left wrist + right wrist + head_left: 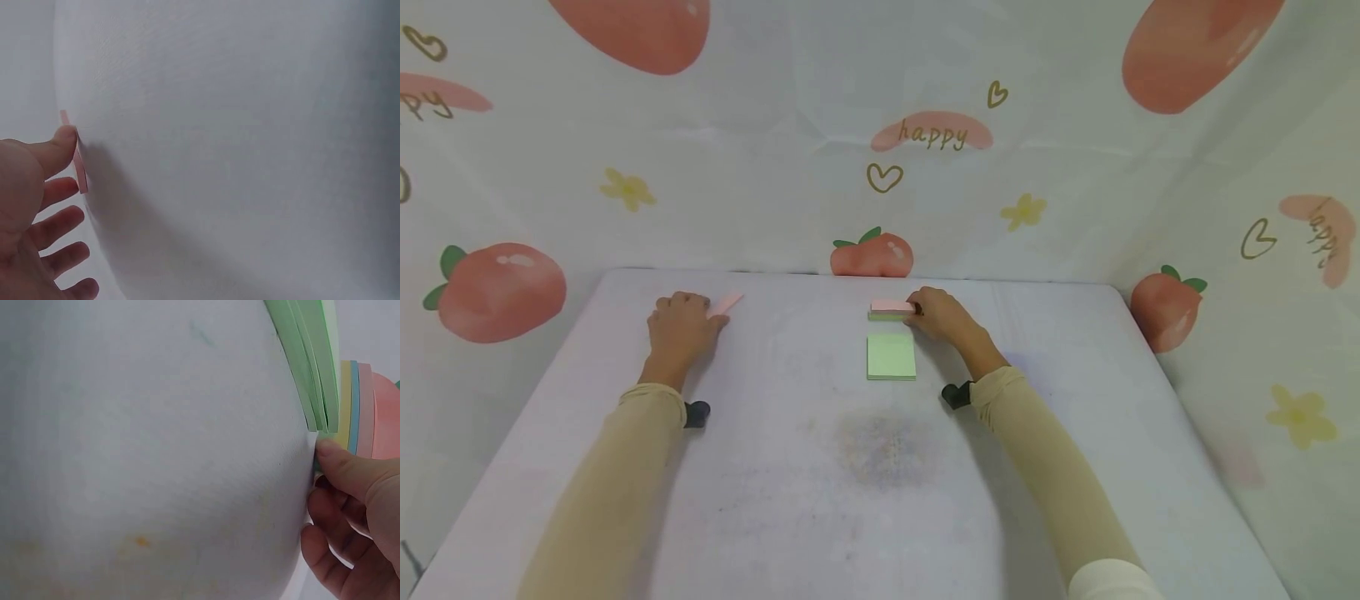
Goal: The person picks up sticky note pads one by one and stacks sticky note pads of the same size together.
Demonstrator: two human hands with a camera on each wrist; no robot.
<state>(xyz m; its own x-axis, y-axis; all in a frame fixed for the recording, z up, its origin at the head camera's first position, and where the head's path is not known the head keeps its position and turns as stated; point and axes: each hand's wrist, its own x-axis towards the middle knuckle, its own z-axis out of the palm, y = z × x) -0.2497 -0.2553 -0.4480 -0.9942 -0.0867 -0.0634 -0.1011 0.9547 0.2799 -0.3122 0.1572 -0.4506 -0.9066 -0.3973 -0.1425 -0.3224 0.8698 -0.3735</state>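
At the table's far left, my left hand point(681, 329) pinches a thin pink sticky-note pad point(727, 303) between thumb and forefinger. The left wrist view shows that pink pad point(80, 169) edge-on, with the other fingers spread apart. Near the back edge, my right hand point(946, 317) grips the right side of a stack of sticky-note pads point(891, 307), pink on top. Yellow, blue and pink layers of this stack point(354, 409) show in the right wrist view, beside my right thumb. Just in front of it lies a separate stack of green sticky-note pads point(891, 357), apart from both hands.
A white cloth covers the table point(775, 500), which has a greyish stain point(887, 450) near its middle. Behind it hangs a white curtain point(760, 167) printed with peaches, hearts and flowers. Dark wrist mounts point(957, 395) stick out inward from both wrists.
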